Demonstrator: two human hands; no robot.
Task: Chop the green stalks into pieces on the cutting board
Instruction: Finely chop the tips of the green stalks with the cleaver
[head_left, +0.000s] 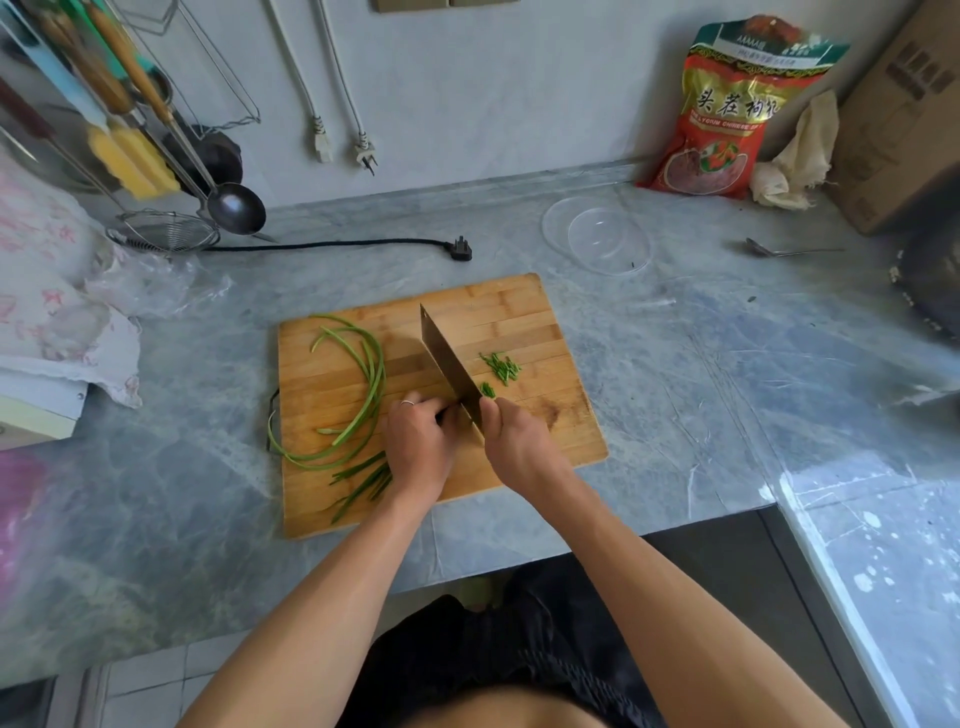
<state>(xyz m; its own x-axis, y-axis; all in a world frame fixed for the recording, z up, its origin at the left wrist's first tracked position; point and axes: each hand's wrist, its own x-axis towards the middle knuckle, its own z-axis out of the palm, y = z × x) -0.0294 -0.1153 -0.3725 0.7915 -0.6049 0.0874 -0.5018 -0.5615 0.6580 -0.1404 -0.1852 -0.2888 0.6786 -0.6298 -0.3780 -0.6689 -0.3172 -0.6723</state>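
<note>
- Both my hands sit mid-board: left hand (418, 441) curled, pinning stalks (363, 395); right hand (514, 444) gripping the knife (448, 366).
- Cut pieces (501, 366) lie right of the blade on the cutting board (519, 317).

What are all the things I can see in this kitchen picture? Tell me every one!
cutting board: one, light wood, middle of the counter
long green stalks: a few, green, curved on the board's left side
chopped pieces: small pile, green, on the board right of the blade
cleaver: one, dark steel, edge down on the board
clear bowl: one, see-through, behind the board
snack bag: one, red and green, against the wall
black plug: one, black, on the counter
ladle: one, dark metal, hanging at left
spoon: one, silver, far right
left hand: holds stalks down beside the blade
right hand: its grip is round the cleaver's handle
</note>
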